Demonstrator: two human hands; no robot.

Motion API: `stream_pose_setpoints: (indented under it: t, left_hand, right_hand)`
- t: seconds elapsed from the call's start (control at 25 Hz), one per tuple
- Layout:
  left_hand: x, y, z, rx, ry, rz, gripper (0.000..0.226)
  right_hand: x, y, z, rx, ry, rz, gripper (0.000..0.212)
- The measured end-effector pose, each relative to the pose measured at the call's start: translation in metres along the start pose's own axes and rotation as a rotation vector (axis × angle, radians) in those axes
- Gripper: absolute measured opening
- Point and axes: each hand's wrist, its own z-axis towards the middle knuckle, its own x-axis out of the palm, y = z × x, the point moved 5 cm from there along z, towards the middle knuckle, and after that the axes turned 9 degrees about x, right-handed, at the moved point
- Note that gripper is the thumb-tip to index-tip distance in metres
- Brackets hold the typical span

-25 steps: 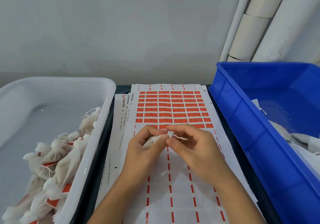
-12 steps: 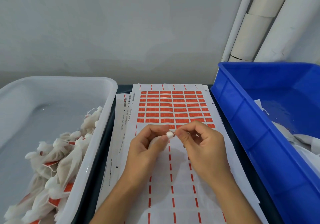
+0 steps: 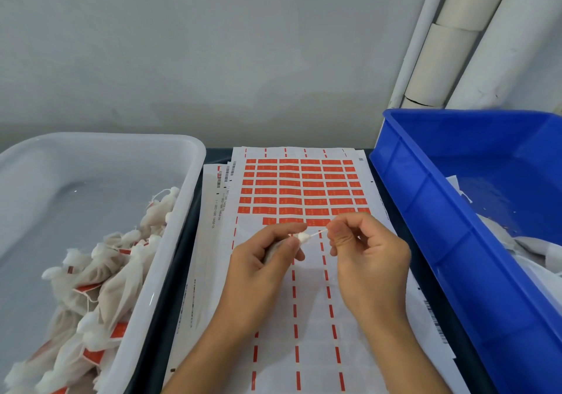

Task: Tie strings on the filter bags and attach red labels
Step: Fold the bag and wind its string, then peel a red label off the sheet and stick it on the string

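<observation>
filter bag gripped in left hand above label sheet | string pinched taut by right hand | tie judged underway, label unattached | finished bags piled in white tub, more left

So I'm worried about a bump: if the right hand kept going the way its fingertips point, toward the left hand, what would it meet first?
Probably the bunched top of the filter bag that the left hand grips. The right hand pinches the string running straight to it, though depth is unclear.
</observation>
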Motion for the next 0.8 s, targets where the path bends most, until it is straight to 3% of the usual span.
stream_pose_setpoints:
  t: [0.24,0.48,0.64,0.8]
  left_hand:
    - [0.007,-0.009,-0.004,0.023,0.107,0.039,0.016]
    - [0.008,-0.001,-0.004,0.008,0.096,0.097,0.007]
    - [0.010,0.002,-0.007,-0.006,0.083,0.104,0.018]
    - [0.010,0.002,-0.008,-0.006,0.077,0.100,0.012]
  right_hand:
    - [-0.004,0.000,0.004,0.013,-0.005,0.018,0.015]
    - [-0.002,-0.005,0.010,0.073,0.060,-0.085,0.017]
    - [-0.002,-0.006,0.010,0.046,0.071,-0.111,0.020]
    - [0.002,-0.010,0.009,0.056,0.146,-0.147,0.023]
